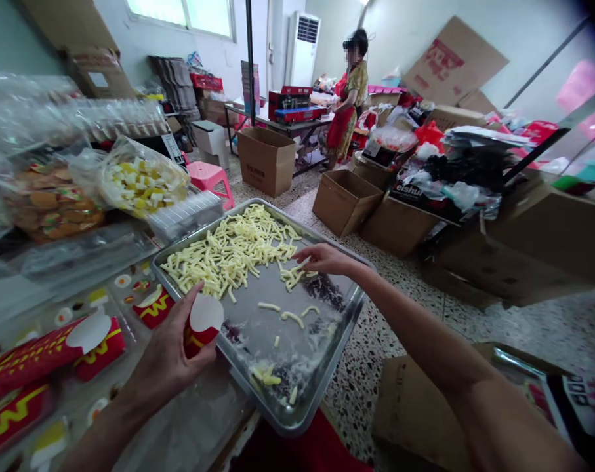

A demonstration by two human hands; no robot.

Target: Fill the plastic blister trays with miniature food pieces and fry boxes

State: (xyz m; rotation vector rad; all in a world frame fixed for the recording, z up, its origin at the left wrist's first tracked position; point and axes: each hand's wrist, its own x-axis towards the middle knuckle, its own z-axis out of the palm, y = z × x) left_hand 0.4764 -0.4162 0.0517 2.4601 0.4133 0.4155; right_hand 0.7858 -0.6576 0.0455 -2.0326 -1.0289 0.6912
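My left hand (179,341) is closed around a red French fry box (201,324) with a white inside and a yellow mark, its mouth facing up at the tray's near left edge. My right hand (324,257) is over the right side of the metal tray (297,426), fingers stretched out and close to a few loose fries (292,278). A large heap of pale yellow fries (233,242) fills the tray's far left part. Several single fries and whitish crumbs lie on the bare near part.
More red fry boxes (98,351) lie on the patterned table cover at left. Behind them are a bag of yellow and white pieces (144,187) and clear plastic trays (186,216). Cardboard boxes (346,203) stand on the floor. A person (349,98) stands at a far table.
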